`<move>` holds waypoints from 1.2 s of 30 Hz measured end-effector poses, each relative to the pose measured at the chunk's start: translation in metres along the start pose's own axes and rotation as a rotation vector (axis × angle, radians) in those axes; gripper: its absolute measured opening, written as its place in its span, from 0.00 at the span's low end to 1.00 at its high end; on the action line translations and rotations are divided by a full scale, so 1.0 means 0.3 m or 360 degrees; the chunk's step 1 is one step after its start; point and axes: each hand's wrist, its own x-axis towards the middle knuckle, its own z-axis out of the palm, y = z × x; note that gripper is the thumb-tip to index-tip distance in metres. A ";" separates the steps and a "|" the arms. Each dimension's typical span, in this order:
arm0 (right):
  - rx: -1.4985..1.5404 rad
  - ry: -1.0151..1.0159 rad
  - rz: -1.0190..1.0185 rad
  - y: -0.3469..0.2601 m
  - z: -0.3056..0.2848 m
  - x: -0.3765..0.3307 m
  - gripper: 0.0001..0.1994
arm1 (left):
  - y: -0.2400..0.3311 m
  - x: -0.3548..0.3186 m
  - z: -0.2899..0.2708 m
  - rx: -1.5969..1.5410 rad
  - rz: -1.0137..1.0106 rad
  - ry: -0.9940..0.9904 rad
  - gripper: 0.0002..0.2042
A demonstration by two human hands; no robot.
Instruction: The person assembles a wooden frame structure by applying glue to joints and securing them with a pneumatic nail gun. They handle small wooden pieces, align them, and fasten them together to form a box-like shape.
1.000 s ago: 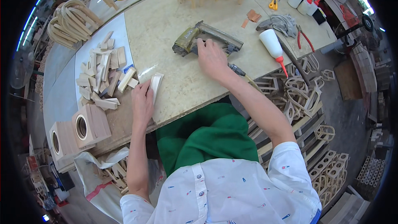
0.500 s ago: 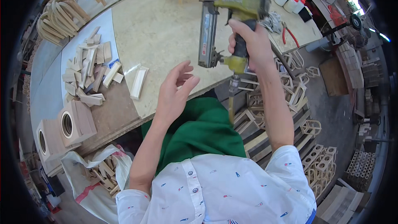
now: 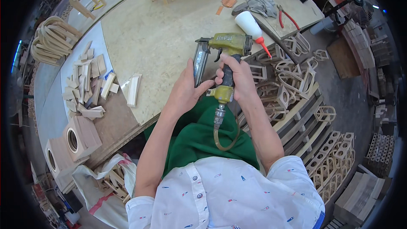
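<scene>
A yellow-green pneumatic nail gun (image 3: 224, 46) with an air hose (image 3: 222, 138) hanging from its grip is held over the table's near edge. My right hand (image 3: 237, 80) is wrapped around its handle. My left hand (image 3: 186, 89) rests against the gun's metal magazine (image 3: 199, 65), fingers curled on it. A short pale wooden strip (image 3: 134, 90) lies on the tabletop (image 3: 161, 38) to the left, apart from both hands.
Several small wooden pieces (image 3: 87, 85) lie heaped at the left. A glue bottle with a red tip (image 3: 251, 26), a grey rag (image 3: 260, 5) and red pliers (image 3: 288, 16) sit at the back right. Stacked wooden frames (image 3: 296, 85) fill the right; boxes with round holes (image 3: 70, 142) stand lower left.
My right hand lifted the nail gun off the table and brought it toward me. My left hand left the wooden strip and came up to the gun's magazine.
</scene>
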 end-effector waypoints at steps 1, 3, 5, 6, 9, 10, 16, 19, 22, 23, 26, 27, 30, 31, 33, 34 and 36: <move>0.0043 0.0017 0.0000 0.012 -0.004 -0.003 0.11 | -0.014 -0.008 0.011 0.0126 0.0065 0.0025 0.38; 0.0084 0.0011 -0.0004 0.022 -0.011 0.005 0.10 | -0.015 -0.017 0.016 0.0289 0.0034 0.0001 0.38; 0.0115 0.0017 0.0002 0.037 -0.017 0.013 0.10 | 0.017 -0.014 0.010 0.0365 -0.0158 -0.0095 0.38; 0.0123 0.0020 0.0002 0.039 -0.017 0.017 0.10 | 0.023 -0.013 0.009 0.0397 -0.0188 -0.0119 0.37; 0.0154 0.0018 0.0023 0.047 -0.024 0.023 0.10 | 0.042 -0.015 0.005 0.0487 -0.0271 -0.0178 0.37; 0.0165 0.0017 0.0033 0.050 -0.029 0.025 0.10 | 0.053 -0.016 0.003 0.0513 -0.0294 -0.0189 0.36; 0.0180 -0.0017 0.0038 0.022 -0.033 0.033 0.10 | 0.066 -0.057 0.023 0.0324 -0.0377 -0.0007 0.30; 0.0215 -0.0032 -0.0009 0.009 -0.047 0.060 0.10 | 0.054 -0.117 0.029 0.0253 -0.0414 0.0058 0.27; 0.0251 0.0025 -0.0019 -0.008 -0.052 0.082 0.10 | 0.099 -0.167 0.003 0.0103 -0.0595 0.0020 0.27; 0.0252 0.0017 -0.0001 -0.010 -0.055 0.086 0.10 | 0.114 -0.174 -0.006 0.0028 -0.0681 -0.0011 0.27; 0.0251 -0.0004 0.0043 -0.017 -0.057 0.084 0.10 | 0.057 -0.155 -0.032 0.0446 -0.0266 0.0062 0.27; 0.0219 0.0017 0.0024 -0.023 -0.057 0.083 0.10 | 0.034 -0.115 -0.053 0.0369 -0.0224 0.0111 0.24; 0.0151 0.0076 0.0010 -0.040 -0.066 0.079 0.10 | 0.038 0.140 -0.124 0.0219 -0.0343 0.0156 0.16; 0.0149 0.0086 0.0015 -0.046 -0.062 0.074 0.10 | 0.014 0.250 -0.117 0.0157 -0.0174 0.0192 0.15; 0.0132 0.0104 0.0018 -0.062 -0.050 0.060 0.09 | -0.031 0.487 -0.081 0.0155 -0.0036 0.0144 0.13; 0.0134 0.0093 -0.0006 -0.068 -0.049 0.055 0.09 | -0.049 0.604 -0.051 0.0218 -0.0062 0.0053 0.12; 0.0133 0.0122 0.0013 -0.077 -0.052 0.048 0.09 | -0.096 0.767 0.030 0.0399 0.0062 0.0169 0.13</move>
